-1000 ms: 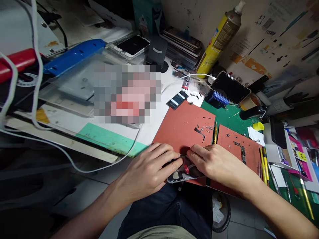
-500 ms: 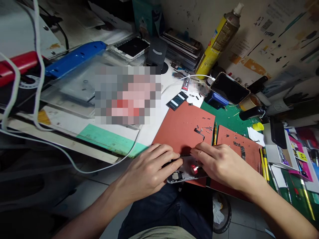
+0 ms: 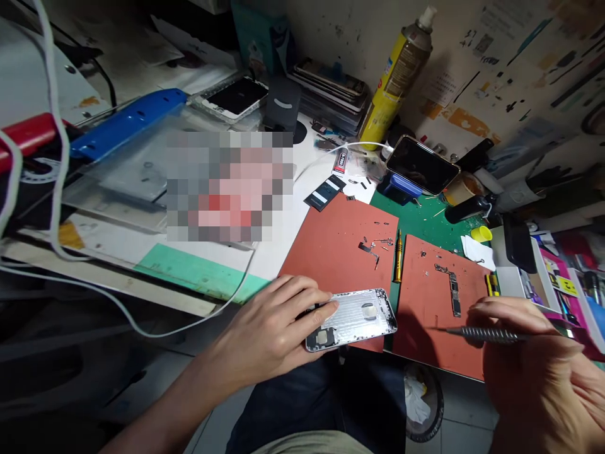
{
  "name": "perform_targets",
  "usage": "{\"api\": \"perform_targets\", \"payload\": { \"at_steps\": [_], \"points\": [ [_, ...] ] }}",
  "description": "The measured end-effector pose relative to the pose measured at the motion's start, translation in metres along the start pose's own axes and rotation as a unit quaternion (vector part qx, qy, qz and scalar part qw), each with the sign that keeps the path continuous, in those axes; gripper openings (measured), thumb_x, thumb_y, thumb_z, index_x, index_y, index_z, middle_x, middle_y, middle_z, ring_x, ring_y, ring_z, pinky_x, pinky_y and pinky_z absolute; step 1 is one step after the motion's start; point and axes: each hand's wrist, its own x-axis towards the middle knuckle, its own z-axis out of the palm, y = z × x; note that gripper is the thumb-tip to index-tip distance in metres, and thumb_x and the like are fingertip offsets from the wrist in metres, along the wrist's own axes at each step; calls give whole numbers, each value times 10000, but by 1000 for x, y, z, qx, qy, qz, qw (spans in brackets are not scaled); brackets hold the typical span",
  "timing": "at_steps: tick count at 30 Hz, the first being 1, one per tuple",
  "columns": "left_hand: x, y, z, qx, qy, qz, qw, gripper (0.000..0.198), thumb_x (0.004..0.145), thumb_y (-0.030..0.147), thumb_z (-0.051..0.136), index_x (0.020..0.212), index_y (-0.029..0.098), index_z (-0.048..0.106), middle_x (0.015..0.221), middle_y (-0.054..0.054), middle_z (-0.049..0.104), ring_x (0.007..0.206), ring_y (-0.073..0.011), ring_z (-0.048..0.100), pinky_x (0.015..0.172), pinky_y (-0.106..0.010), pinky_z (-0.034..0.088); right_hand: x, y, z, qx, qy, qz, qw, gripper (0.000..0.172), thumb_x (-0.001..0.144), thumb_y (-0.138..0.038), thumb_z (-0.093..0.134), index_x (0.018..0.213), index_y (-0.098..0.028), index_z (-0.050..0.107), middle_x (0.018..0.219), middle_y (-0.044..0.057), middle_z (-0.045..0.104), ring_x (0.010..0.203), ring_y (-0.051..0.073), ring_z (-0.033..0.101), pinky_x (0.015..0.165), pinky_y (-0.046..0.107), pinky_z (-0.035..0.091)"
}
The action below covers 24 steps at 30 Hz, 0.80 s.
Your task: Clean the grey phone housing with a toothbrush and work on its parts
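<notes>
A silver phone housing (image 3: 355, 317) lies open side up at the near edge of a red mat (image 3: 338, 243). My left hand (image 3: 269, 328) grips its left end with curled fingers. My right hand (image 3: 534, 359) is off to the right, above a second red mat (image 3: 435, 302), pinching a thin metal tool (image 3: 482, 333) with a knurled shaft that points left. A small circuit board (image 3: 454, 294) lies on that second mat. Tiny screws and a flex part (image 3: 371, 247) are scattered on the first mat.
A yellow-handled screwdriver (image 3: 397, 255) lies between the mats. A yellow spray can (image 3: 396, 74), a propped dark phone (image 3: 422, 165), stacked phone parts (image 3: 328, 91) and a white cable (image 3: 142, 321) surround the work area. Tools and boxes (image 3: 558, 277) crowd the right side.
My right hand has left the housing and swung right, now holding the metal tool. The red-tipped item seen over the housing is gone from view. My left hand stays on the housing.
</notes>
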Motion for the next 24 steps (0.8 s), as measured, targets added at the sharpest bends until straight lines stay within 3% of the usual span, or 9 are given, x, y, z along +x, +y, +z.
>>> {"api": "perform_targets", "payload": {
  "at_steps": [4, 8, 12, 16, 24],
  "points": [
    [-1, 1, 0, 10, 0, 1, 1000, 343, 1005, 346, 765, 1272, 148, 679, 1169, -108, 744, 1066, -297, 656, 882, -458, 556, 2, 9, 17, 67, 88, 117, 987, 199, 971, -397, 807, 1046, -213, 816, 991, 72, 750, 768, 187, 719, 655, 332, 583],
    [-2, 1, 2, 14, -7, 0, 1000, 326, 1017, 331, 751, 1288, 164, 679, 1214, -96, 747, 1097, -300, 651, 907, -465, 553, 26, 11, 44, 176, 103, 132, 970, 282, 781, -325, 973, 945, -191, 786, 882, 15, 739, 653, 125, 685, 623, 283, 596],
    [-1, 2, 1, 19, -6, 1, 1000, 302, 1031, 328, 729, 1281, 166, 683, 1203, -94, 752, 1090, -294, 655, 906, -458, 549, 51, 13, 70, 208, 98, 95, 968, 424, 759, -281, 978, 1049, -207, 677, 850, -12, 774, 650, 138, 714, 672, 302, 641],
    [-1, 2, 1, 22, -8, -3, 1000, 304, 1041, 338, 715, 1291, 167, 685, 1201, -92, 753, 1110, -293, 654, 920, -460, 541, 67, 21, 95, 150, 76, 28, 985, 610, 836, -317, 917, 1270, -282, 490, 927, -18, 809, 747, 195, 792, 748, 370, 684],
    [-4, 2, 1, 27, -15, -2, 1000, 317, 1027, 346, 735, 1283, 164, 694, 1208, -101, 757, 1116, -300, 665, 933, -465, 539, 76, 38, 122, -23, 24, -61, 998, 369, 1008, -381, 695, 1285, -259, 485, 1004, 36, 816, 889, 219, 835, 716, 336, 680]
  ]
}}
